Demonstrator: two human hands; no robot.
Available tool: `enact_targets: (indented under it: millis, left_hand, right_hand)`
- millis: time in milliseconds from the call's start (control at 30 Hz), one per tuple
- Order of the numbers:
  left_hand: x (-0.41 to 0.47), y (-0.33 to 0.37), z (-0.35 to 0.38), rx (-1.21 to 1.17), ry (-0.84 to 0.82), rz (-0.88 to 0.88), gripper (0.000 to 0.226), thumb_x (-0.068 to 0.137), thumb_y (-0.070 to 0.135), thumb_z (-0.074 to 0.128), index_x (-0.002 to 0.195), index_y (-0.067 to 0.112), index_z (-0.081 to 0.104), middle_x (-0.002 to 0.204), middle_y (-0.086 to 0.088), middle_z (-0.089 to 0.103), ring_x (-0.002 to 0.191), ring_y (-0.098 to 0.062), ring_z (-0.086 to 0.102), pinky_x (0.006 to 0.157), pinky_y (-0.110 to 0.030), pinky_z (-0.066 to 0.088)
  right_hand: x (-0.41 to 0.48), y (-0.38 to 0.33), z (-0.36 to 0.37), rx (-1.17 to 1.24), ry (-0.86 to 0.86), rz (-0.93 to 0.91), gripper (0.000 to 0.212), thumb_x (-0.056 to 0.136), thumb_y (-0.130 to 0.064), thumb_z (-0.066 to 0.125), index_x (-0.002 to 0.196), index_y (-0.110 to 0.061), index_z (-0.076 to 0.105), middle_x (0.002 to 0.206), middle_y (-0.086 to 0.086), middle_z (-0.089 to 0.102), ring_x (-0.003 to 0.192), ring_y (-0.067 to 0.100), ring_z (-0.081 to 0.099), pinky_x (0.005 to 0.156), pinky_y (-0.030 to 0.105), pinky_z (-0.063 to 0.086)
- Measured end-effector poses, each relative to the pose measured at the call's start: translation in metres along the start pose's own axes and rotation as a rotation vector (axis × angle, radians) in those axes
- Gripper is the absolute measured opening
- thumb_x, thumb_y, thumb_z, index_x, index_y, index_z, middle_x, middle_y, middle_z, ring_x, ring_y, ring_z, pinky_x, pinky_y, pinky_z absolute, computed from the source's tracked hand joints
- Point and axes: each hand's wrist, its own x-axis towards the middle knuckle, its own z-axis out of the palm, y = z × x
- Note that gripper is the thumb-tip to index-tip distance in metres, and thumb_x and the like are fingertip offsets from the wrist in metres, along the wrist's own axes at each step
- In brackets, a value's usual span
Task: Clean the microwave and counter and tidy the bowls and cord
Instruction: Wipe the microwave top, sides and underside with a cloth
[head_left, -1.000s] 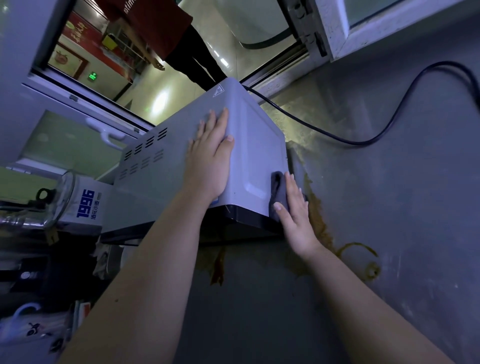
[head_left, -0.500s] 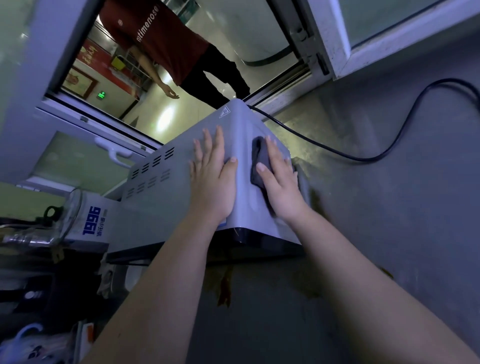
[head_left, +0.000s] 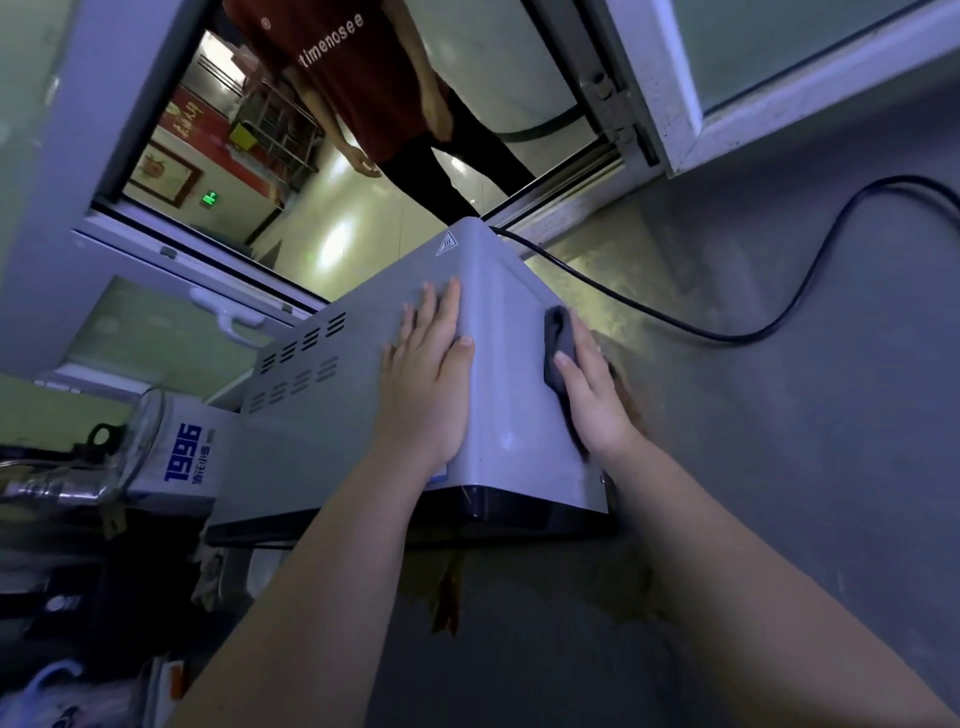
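A grey microwave (head_left: 509, 364) stands on the grey counter (head_left: 779, 467) in the middle of the view. My left hand (head_left: 426, 384) rests flat on its top with straight fingers. My right hand (head_left: 592, 395) presses a dark cloth (head_left: 558, 353) flat against the microwave's right side. The black cord (head_left: 779, 322) runs from behind the microwave in a loop across the counter to the right. Brown stains (head_left: 441, 597) mark the counter in front of and beside the microwave. No bowls are in view.
A window frame (head_left: 675, 104) stands behind the counter. Beyond the opening a person in a red shirt (head_left: 363, 78) stands. A box marked 1996 (head_left: 182, 462) and a glass jar (head_left: 104, 457) sit left of the microwave, with dark clutter below them.
My right hand with the cloth rose from the microwave's lower right edge to the upper side, then slid back toward the right edge. The left hand stayed flat on top.
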Motion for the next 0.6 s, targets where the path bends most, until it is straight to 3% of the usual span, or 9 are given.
enact_targets:
  millis: [133, 267, 400, 500, 600]
  left_hand:
    - [-0.002, 0.000, 0.000, 0.040, -0.010, -0.001, 0.054, 0.104, 0.025, 0.028, 0.152, 0.041, 0.009, 0.161, 0.014, 0.000, 0.147, -0.004, -0.006, 0.120, -0.043, -0.006]
    - [-0.002, 0.001, -0.001, 0.054, -0.002, -0.009, 0.053, 0.104, 0.026, 0.028, 0.152, 0.039, 0.010, 0.161, 0.014, 0.000, 0.147, -0.005, -0.005, 0.120, -0.040, -0.007]
    - [-0.001, -0.001, 0.000, -0.049, 0.047, -0.014, 0.051, 0.103, 0.019, 0.031, 0.151, 0.035, 0.022, 0.161, 0.011, 0.010, 0.148, -0.008, 0.001, 0.120, -0.039, -0.006]
    - [0.000, -0.003, 0.000, -0.058, 0.069, -0.023, 0.050, 0.103, 0.020, 0.032, 0.150, 0.035, 0.024, 0.160, 0.010, 0.013, 0.148, -0.009, 0.002, 0.120, -0.041, -0.005]
    - [0.000, -0.002, 0.000, 0.001, 0.060, -0.025, 0.050, 0.104, 0.023, 0.031, 0.151, 0.035, 0.020, 0.161, 0.011, 0.009, 0.148, -0.010, 0.000, 0.120, -0.041, -0.006]
  right_hand:
    - [-0.094, -0.008, 0.005, -0.045, -0.009, -0.101, 0.056, 0.092, -0.060, 0.030, 0.143, -0.057, 0.009, 0.158, -0.024, 0.010, 0.147, 0.001, 0.001, 0.121, 0.048, 0.004]
    - [-0.151, -0.044, 0.022, -0.108, -0.019, -0.183, 0.060, 0.089, -0.074, 0.022, 0.143, -0.061, 0.001, 0.159, -0.023, 0.005, 0.148, 0.008, -0.006, 0.120, 0.040, -0.002]
    - [-0.086, -0.082, 0.027, -0.124, -0.004, -0.278, 0.053, 0.091, -0.065, 0.027, 0.141, -0.060, 0.007, 0.159, -0.018, 0.012, 0.149, 0.013, 0.004, 0.121, 0.040, 0.000]
    - [-0.001, -0.093, 0.025, -0.114, 0.011, -0.199, 0.062, 0.084, -0.065, 0.028, 0.143, -0.057, 0.013, 0.160, -0.013, 0.015, 0.149, 0.016, 0.007, 0.120, 0.048, 0.004]
    - [0.056, -0.096, 0.022, -0.090, 0.016, -0.099, 0.072, 0.079, -0.068, 0.031, 0.147, -0.048, 0.020, 0.155, -0.018, 0.027, 0.146, 0.017, 0.021, 0.118, 0.048, 0.013]
